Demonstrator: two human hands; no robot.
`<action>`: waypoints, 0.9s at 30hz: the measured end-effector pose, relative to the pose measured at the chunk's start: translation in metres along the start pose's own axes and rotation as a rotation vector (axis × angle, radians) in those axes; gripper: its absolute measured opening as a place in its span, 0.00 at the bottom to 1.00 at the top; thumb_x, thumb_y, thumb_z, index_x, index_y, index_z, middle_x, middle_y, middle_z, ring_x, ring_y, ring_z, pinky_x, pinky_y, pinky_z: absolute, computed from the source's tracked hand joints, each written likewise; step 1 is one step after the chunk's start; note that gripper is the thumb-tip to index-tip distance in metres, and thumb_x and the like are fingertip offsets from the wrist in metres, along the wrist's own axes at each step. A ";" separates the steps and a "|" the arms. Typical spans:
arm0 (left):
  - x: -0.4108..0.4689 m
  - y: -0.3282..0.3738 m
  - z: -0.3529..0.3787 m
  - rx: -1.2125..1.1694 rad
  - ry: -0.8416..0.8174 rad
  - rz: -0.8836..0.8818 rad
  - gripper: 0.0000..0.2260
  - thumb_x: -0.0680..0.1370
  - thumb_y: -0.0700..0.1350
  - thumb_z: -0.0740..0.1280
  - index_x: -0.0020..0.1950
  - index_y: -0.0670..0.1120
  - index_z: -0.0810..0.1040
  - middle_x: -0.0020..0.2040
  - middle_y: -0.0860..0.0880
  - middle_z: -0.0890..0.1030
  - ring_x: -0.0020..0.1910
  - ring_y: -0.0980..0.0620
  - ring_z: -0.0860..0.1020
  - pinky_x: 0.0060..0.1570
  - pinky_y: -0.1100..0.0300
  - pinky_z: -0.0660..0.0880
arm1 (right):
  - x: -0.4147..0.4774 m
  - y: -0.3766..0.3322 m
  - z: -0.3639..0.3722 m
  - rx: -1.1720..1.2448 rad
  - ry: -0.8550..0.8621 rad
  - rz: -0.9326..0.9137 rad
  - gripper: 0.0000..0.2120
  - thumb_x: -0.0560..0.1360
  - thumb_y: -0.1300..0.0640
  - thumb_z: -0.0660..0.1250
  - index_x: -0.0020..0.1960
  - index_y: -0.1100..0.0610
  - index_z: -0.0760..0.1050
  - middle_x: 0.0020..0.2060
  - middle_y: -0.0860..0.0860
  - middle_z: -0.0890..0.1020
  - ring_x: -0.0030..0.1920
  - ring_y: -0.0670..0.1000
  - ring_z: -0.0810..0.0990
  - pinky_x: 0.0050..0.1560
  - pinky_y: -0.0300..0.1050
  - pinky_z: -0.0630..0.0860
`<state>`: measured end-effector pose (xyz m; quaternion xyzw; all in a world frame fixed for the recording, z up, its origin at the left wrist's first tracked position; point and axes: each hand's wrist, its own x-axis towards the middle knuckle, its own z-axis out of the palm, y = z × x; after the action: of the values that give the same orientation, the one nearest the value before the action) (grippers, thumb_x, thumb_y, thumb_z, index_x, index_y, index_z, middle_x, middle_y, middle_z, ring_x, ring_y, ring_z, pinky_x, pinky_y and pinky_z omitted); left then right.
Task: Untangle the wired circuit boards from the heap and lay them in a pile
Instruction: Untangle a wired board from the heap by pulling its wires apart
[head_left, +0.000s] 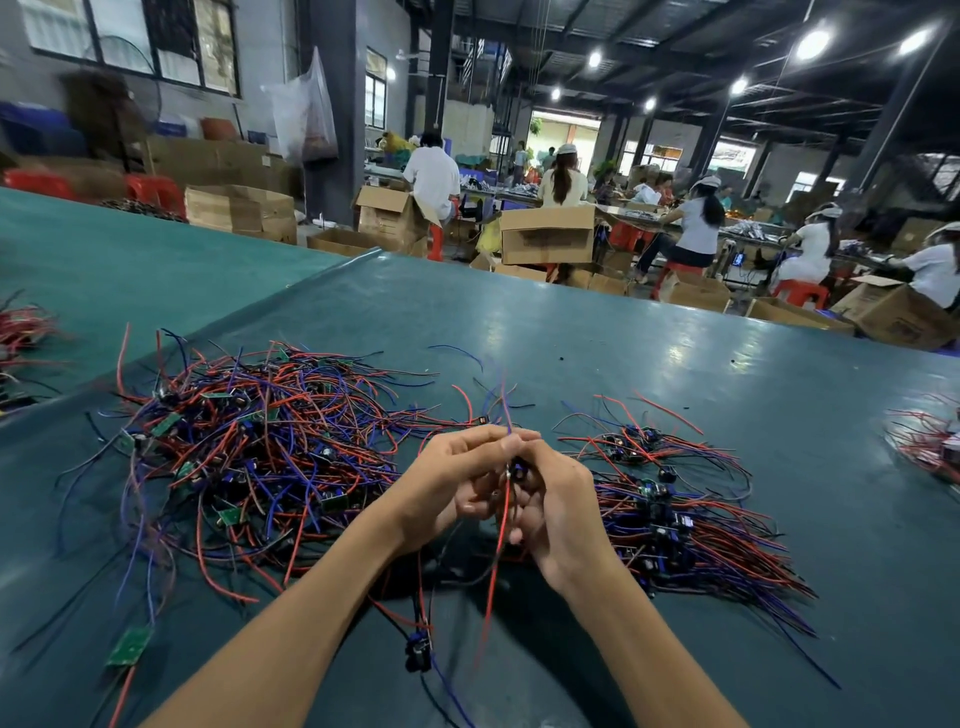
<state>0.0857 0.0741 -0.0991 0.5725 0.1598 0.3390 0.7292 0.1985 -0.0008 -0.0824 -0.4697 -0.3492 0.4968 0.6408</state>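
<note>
left hand (452, 483): mine, raised over the table (623, 338), fingers curled, tips pinching the wires (492, 577) where it meets the right hand.
right hand (558, 514): knuckle to knuckle with the left, fingers curled round one board (517, 468), a small dark part showing between my thumbs. neither hand is spread.
wires: red and dark leads from that board hang down between my wrists; a blue end sticks up past my fingertips.
second board (418, 649): below my hands, between the forearms; whether its leads are caught with the held ones i cannot tell.
heap (249, 447): just left of the left hand, red, blue and black wire crossed through many green boards.
pile (670, 525): just right of the right hand, boards together, wires fanned one way. a smaller cluster (634, 439) lies beyond it.
stray board (130, 646): left of my left forearm, apart from the heap.
step: i judge one board is out of the heap and its leads are being freed in hand; most of the heap is yet to do.
next: calls for drawing the hanging leads clear, then carrying the board right and laying it on the pile, wires lined with the rest.
</note>
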 end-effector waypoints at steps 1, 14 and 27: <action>-0.002 0.000 0.001 0.009 -0.013 -0.002 0.19 0.73 0.54 0.74 0.60 0.46 0.83 0.46 0.39 0.77 0.38 0.48 0.72 0.36 0.56 0.59 | 0.000 -0.002 -0.001 0.019 -0.024 0.035 0.12 0.77 0.52 0.67 0.45 0.61 0.82 0.33 0.61 0.79 0.27 0.57 0.76 0.21 0.36 0.63; 0.004 0.003 -0.004 -0.300 0.258 0.261 0.24 0.56 0.57 0.86 0.46 0.49 0.86 0.33 0.50 0.76 0.30 0.55 0.74 0.34 0.61 0.79 | 0.003 -0.001 -0.008 0.527 -0.236 0.119 0.18 0.71 0.72 0.65 0.58 0.65 0.83 0.50 0.59 0.85 0.43 0.52 0.85 0.39 0.42 0.82; -0.010 0.003 0.008 0.020 0.033 0.270 0.12 0.71 0.37 0.74 0.51 0.50 0.83 0.46 0.45 0.81 0.36 0.51 0.78 0.35 0.58 0.75 | 0.009 -0.008 -0.014 0.495 -0.011 -0.010 0.04 0.70 0.59 0.75 0.44 0.59 0.85 0.36 0.53 0.79 0.32 0.48 0.77 0.36 0.43 0.79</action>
<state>0.0823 0.0620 -0.0956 0.5905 0.0964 0.4417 0.6685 0.2161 0.0039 -0.0797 -0.2939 -0.2227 0.5668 0.7367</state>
